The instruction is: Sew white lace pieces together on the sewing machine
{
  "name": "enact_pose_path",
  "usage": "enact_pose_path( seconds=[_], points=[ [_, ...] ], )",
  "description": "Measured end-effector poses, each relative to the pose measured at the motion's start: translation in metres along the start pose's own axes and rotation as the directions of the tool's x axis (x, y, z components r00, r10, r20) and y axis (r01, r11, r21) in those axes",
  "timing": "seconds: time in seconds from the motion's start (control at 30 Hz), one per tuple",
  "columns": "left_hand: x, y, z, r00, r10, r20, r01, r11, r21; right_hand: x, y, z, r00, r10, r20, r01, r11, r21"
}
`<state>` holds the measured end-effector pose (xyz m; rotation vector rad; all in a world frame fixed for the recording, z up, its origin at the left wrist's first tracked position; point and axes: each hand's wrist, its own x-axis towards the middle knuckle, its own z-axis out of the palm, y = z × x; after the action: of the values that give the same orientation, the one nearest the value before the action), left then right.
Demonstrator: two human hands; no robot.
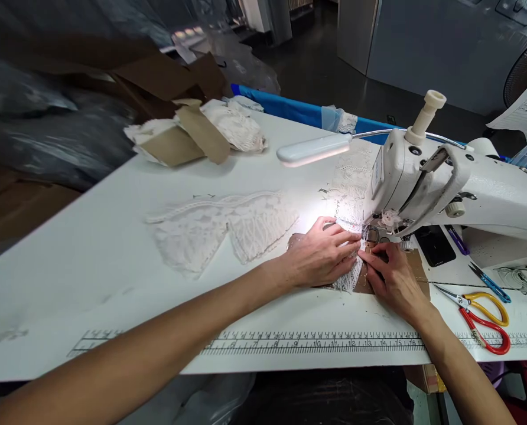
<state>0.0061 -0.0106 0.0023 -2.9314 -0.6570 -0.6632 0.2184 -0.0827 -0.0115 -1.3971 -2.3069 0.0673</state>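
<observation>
Left forearm (170,339) crosses the tabletop's (90,283) front edge; the left hand (319,254), grip laid flat, presses a white lace strip (348,282) between front and back edges, at the sewing machine (498,189). Probably light, limp and snag-prone, it suits holding by its margins. The right hand's (393,276) grip touches it; whether pinching, I cannot tell.

Central glare, dim blurry surroundings
</observation>
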Motion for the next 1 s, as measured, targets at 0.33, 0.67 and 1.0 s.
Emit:
enact_pose_path(
  seconds=[0.33,0.67,1.0],
  points=[
    [0.005,0.002,0.003,0.999,-0.053,0.008,0.051,0.991,0.127,0.013,-0.005,-0.004,0.999,0.014,0.051,-0.009,0.996,-0.09],
    [0.008,0.006,0.012,0.99,-0.14,0.003,0.138,0.978,0.154,0.008,-0.004,0.004,0.993,0.1,0.056,-0.095,0.992,-0.084],
    [0.005,-0.021,-0.013,0.979,-0.169,-0.115,0.174,0.984,0.036,-0.027,-0.021,-0.078,1.0,0.013,0.016,-0.017,0.968,0.25]
  ],
)
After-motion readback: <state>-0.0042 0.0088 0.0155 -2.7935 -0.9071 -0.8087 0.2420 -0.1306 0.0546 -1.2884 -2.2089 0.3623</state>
